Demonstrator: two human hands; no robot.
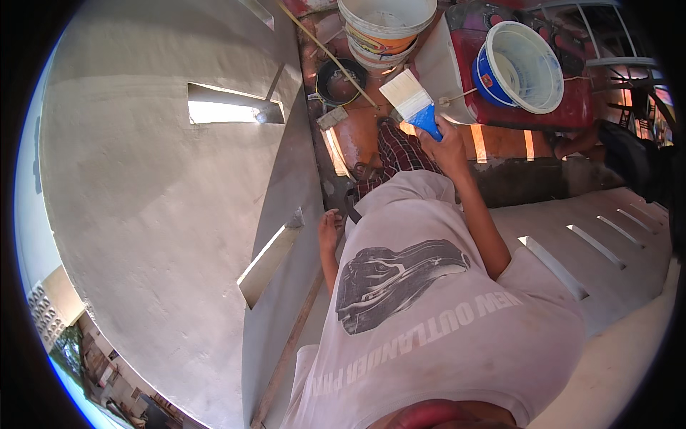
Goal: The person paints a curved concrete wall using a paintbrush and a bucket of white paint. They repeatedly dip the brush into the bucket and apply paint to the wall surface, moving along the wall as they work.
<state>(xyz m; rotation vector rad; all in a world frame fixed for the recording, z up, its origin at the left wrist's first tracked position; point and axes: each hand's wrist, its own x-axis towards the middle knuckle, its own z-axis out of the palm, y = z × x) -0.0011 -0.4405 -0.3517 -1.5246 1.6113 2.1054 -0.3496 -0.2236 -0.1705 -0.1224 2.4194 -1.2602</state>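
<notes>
My right hand (447, 150) is raised at the upper middle, closed around the blue handle of a wide paintbrush (408, 96). The pale bristles point up and to the left in the picture, clear of the nearby buckets. My left hand (329, 222) hangs low at my side near the grey wall, its fingers loosely curled with nothing visible in them. To the right of the brush, a blue bucket (490, 80) with a whitish, coated inside rests on a red and white twin-tub washing machine (573, 102). Stacked white buckets (383, 35) stand beyond the brush.
A grey plastered wall (161, 161) with slanted slots rises at left; another slotted wall (616, 284) is at right. A black round tub (343, 80), a thin pole (327, 53) and a small block (332, 118) lie ahead. A wooden strip (289, 348) leans beside me.
</notes>
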